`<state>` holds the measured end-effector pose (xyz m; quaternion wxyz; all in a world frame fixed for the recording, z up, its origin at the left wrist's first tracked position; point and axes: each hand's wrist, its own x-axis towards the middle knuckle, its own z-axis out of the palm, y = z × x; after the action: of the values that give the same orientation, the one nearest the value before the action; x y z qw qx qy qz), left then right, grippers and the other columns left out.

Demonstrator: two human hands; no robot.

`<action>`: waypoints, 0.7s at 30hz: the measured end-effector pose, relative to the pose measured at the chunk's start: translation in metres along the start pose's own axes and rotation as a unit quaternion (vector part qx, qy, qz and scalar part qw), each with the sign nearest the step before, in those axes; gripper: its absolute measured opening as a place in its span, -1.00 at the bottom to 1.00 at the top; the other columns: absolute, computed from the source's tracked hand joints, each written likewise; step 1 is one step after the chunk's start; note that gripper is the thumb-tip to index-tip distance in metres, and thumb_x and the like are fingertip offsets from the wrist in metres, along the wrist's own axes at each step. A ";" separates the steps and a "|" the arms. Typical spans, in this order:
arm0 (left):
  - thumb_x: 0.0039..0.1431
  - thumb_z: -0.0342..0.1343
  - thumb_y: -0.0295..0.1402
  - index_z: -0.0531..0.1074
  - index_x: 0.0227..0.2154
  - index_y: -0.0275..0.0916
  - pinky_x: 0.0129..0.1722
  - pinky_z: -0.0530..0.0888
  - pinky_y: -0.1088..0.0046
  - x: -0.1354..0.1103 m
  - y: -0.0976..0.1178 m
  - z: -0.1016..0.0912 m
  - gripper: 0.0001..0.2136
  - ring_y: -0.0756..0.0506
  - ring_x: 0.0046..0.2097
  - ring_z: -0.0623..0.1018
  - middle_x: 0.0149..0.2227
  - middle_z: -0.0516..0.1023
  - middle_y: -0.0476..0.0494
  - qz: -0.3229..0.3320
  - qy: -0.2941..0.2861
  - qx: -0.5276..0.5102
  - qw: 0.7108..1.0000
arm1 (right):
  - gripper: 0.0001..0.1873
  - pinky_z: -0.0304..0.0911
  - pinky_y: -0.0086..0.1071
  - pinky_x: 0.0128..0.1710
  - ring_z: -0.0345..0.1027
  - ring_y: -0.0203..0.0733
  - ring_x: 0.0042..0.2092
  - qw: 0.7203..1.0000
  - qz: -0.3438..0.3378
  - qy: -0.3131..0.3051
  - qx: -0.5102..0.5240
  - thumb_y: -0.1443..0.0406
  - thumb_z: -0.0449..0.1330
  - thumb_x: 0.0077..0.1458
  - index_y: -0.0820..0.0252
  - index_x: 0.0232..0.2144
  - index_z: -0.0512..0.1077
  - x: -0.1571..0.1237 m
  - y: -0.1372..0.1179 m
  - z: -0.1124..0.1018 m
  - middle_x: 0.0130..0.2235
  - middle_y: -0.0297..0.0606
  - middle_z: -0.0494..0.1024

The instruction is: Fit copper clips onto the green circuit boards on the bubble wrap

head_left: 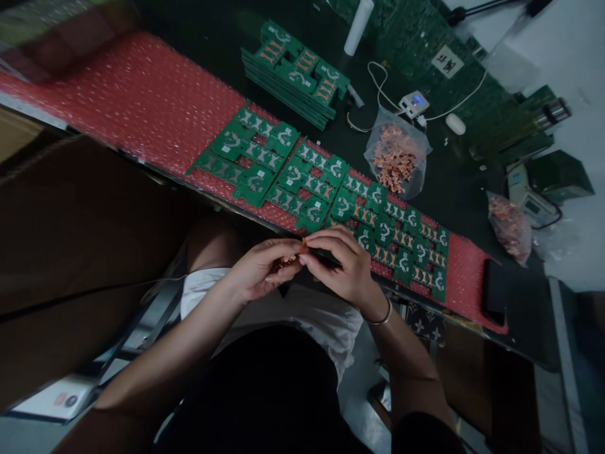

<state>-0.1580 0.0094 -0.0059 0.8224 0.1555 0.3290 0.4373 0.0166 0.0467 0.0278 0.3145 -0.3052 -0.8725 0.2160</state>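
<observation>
My left hand (pixel 270 268) is curled around several small copper pieces (pixel 287 258). Its thumb and fingertips meet those of my right hand (pixel 341 260), which pinches a single copper piece (pixel 304 243) between thumb and forefinger. Both hands are just in front of the table edge, close to a row of green circuit boards (pixel 307 183) lying flat on red bubble wrap (pixel 155 88). Copper pieces sit on the boards at the right of the row, while those at the left show bare silver pads.
Behind the row rises a stack of green boards (pixel 288 94). An open plastic bag of copper pieces (pixel 396 157) lies near a small white device (pixel 414 104) with cables. At the right are a second bag (pixel 509 227) and a black phone (pixel 494 291).
</observation>
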 end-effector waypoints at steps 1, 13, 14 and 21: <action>-0.02 0.31 -0.26 0.49 -0.52 -0.32 -0.70 -0.09 0.59 0.000 -0.001 0.000 -0.79 0.15 -0.67 0.06 -0.69 0.17 0.07 0.006 0.005 0.009 1.000 | -0.88 0.41 -0.16 0.00 0.49 -0.20 -0.07 1.000 -0.004 0.008 0.007 0.28 0.23 0.22 0.08 -0.17 0.46 0.000 0.000 0.000 -0.14 -0.28 0.61; -0.05 0.37 -0.20 0.60 -0.45 -0.31 -0.63 0.13 0.58 -0.002 -0.009 -0.006 -0.76 0.10 -0.59 0.27 -0.54 0.47 -0.07 0.181 0.188 0.092 0.961 | -0.80 0.34 -0.15 0.09 0.41 -0.15 -0.04 0.993 0.017 0.008 -0.116 0.35 0.13 0.28 0.13 -0.16 0.56 0.039 0.026 0.024 -0.10 -0.21 0.61; -0.06 0.37 -0.20 0.61 -0.45 -0.31 -0.62 0.14 0.58 -0.003 -0.008 -0.007 -0.76 0.10 -0.59 0.27 -0.55 0.47 -0.07 0.184 0.196 0.092 0.959 | -0.79 0.33 -0.13 0.10 0.40 -0.14 -0.04 0.992 0.014 0.001 -0.126 0.35 0.12 0.29 0.13 -0.16 0.56 0.041 0.027 0.027 -0.10 -0.21 0.61; -0.09 0.39 -0.22 0.64 -0.44 -0.28 -0.62 0.14 0.58 -0.007 0.000 -0.015 -0.77 0.10 -0.59 0.27 -0.57 0.45 -0.04 0.194 0.219 0.086 0.952 | -0.76 0.31 -0.13 0.14 0.39 -0.11 -0.05 0.987 0.001 -0.008 -0.162 0.35 0.08 0.31 0.18 -0.19 0.57 0.045 0.023 0.033 -0.12 -0.21 0.61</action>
<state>-0.1708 0.0028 -0.0138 0.6129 0.1872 0.5011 0.5815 -0.0242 0.0880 0.0103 0.2538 -0.3513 -0.8981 0.0745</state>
